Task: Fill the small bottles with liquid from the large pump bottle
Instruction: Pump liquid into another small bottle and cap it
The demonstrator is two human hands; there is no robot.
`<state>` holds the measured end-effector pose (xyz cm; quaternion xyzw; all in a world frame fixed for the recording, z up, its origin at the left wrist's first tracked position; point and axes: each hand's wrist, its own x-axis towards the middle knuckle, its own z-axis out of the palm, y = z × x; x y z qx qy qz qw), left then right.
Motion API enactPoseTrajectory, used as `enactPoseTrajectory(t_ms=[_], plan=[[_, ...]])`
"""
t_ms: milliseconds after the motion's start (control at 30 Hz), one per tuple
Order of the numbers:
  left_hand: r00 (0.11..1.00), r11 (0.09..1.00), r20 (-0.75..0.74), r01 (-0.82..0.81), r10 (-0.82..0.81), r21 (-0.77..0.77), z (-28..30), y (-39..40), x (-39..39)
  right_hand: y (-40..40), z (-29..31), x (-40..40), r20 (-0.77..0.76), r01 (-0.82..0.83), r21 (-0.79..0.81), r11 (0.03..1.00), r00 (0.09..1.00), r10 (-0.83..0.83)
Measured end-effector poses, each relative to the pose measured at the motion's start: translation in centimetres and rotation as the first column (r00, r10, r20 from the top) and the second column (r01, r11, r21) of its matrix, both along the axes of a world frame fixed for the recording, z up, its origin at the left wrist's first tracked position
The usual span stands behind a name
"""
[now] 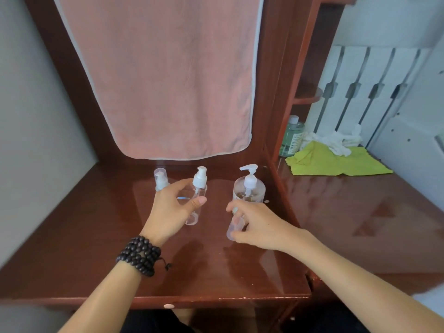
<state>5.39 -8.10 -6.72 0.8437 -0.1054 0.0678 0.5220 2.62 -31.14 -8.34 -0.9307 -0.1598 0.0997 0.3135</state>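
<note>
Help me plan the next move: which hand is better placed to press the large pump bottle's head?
Probably the right hand: it sits just in front of the large pump bottle, though it holds a clear cap. The left hand is closed around a small bottle farther away.

A pink towel is hanging at the far side above the glossy wooden desk. To the far right, a green bottle is standing beside a yellow-green cloth, with crumpled white tissue lying on it.
</note>
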Motion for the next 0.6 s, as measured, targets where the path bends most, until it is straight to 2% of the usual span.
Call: enactPoseTrajectory(t_ms=[133,300,367,467,600], plan=[[0.999,0.997,-0.015,0.028,-0.029,-0.066,-0.2,-0.4,-0.5,0.8,-1.9,-0.1,0.02,-0.085,-0.161,0.983,0.996,0.089],[0.999,0.997,-0.019,0.037,-0.038,-0.061,-0.6,-0.6,-0.5,1.2,-1.7,-0.1,-0.028,-0.107,-0.216,0.97,0.994,0.103],[0.999,0.998,-0.013,0.044,-0.045,-0.048,-1.0,-0.5,-0.4,0.9,-0.2,0.0,-0.006,-0.038,-0.153,0.988,0.999,0.037],[0.994,0.996,0.054,0.093,-0.093,0.011,-1.2,-0.5,0.0,0.8,2.9,0.6,0.124,0.125,0.081,0.989,0.983,-0.134],[0.972,0.977,0.101,0.208,-0.213,0.053,-0.6,-1.7,-0.3,1.5,5.1,1.3,0.153,0.148,0.186,0.971,0.972,-0.177]])
